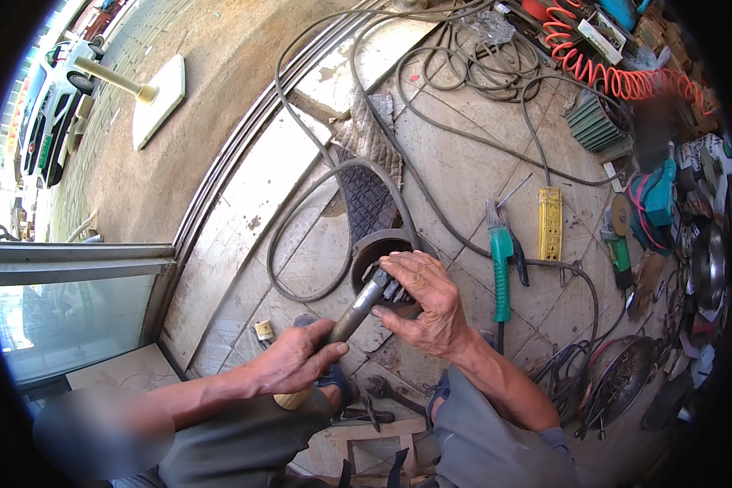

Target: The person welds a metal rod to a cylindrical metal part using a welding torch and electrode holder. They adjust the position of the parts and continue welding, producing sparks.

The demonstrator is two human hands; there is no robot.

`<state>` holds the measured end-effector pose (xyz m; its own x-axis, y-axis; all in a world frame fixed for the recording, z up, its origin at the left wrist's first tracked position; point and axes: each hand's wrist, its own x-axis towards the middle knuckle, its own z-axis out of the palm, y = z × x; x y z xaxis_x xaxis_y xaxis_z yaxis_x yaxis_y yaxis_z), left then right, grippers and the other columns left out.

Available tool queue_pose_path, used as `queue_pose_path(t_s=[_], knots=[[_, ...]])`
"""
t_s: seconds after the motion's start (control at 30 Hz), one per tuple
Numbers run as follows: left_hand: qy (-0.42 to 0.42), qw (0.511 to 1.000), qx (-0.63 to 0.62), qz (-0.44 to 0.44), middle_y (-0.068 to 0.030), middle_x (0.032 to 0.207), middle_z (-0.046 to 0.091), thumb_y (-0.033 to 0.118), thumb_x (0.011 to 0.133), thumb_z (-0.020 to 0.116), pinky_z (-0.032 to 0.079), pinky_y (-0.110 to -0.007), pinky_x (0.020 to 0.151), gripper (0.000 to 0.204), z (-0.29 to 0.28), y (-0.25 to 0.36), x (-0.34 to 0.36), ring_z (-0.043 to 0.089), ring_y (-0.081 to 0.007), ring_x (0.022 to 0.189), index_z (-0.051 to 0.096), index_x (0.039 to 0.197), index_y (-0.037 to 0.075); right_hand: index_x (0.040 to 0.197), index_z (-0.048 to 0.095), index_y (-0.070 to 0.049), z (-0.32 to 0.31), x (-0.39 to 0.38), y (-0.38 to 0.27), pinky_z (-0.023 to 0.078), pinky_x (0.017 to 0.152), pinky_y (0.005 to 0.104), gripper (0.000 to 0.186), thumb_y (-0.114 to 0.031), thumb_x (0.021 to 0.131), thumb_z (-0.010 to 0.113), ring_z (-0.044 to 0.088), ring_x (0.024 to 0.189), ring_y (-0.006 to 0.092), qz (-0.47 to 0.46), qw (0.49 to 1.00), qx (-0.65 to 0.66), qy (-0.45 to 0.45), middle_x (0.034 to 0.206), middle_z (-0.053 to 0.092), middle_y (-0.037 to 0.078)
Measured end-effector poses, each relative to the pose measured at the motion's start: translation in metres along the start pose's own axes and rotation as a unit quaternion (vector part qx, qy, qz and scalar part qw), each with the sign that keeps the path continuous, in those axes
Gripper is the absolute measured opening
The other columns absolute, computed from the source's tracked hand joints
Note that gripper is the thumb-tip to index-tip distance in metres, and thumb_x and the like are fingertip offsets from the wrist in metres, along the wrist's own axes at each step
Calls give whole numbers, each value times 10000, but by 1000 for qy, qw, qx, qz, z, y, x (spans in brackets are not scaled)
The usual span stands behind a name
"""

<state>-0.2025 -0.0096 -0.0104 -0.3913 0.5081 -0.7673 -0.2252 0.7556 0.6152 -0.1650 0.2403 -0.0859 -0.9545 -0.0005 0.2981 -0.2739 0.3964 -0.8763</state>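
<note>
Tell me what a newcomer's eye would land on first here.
The bright orange coiled hose at upper right stands out first. Next come the green-handled clamp and the yellow rectangular power strip, near each other on the pale tiled floor right of centre. At centre, the left hand grips a grey metal rod, the right hand at its far end.

Left grip [295, 359] around metal rod [356, 315]; right grip [431, 302] at far end.

Grey-brown shaft [356, 312]; yellow power strip [550, 224]; green handle [502, 285].
</note>
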Motion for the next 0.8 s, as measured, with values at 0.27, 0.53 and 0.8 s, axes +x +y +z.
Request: queue_pose_path(t_s=[0.27,0.53,0.8], knots=[[11,999,31,7,-94,750,554,251,1051,601,456,-364,621,247,2,5,3,533,-160,707,555,1044,9,1279,677,-31,-5,-1,5,447,1111,467,672,-97,640,877,589,1278,365,-3,1000,-15,-11,1334,651,158],[-3,1000,4,-13,-110,745,576,245,1053,598,476,-375,644,253,5,10,5,565,-182,724,556,1037,-4,1324,663,-67,-30,6,12,438,1139,462,683,8,659,794,534,1332,370,1,995,2,-98,1381,617,150],[-7,1000,13,-19,-89,742,567,246,1048,609,480,-360,652,247,2,24,4,542,-141,724,561,1042,4,1396,618,-82,-45,13,12,419,1156,449,729,105,695,689,510,1365,383,19,985,28,-167,1448,558,181]])
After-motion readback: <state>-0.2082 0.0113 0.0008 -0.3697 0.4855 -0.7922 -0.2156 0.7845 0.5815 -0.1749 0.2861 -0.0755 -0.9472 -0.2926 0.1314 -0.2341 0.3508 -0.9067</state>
